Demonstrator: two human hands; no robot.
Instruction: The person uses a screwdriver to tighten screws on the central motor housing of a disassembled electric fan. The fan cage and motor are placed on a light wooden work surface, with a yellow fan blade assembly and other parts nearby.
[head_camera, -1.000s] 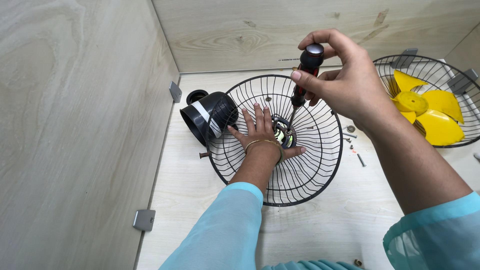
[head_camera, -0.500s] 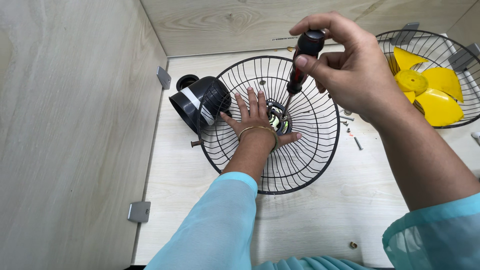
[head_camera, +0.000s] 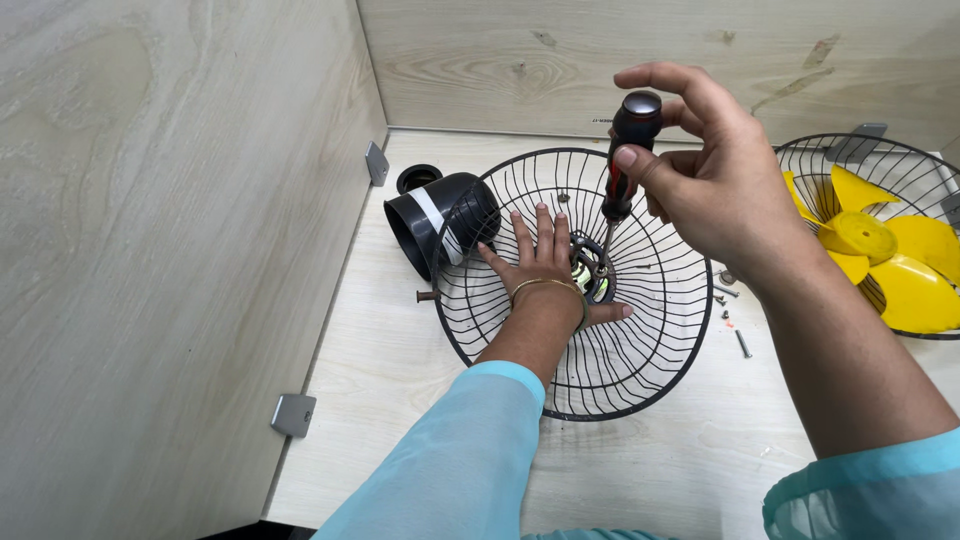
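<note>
Hands now rightward, gripping screwdriver

The second wire guard with its yellow blade runs off the picture's right edge. The screwdriver tip vanishes at the hub of the near guard — what it meets is too small to tell — and the left hand hides part of that hub.

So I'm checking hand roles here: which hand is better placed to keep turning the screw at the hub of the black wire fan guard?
Right hand: it already grips the black-and-red screwdriver upright over the hub. Left hand lies flat on the black wire fan guard.
</note>
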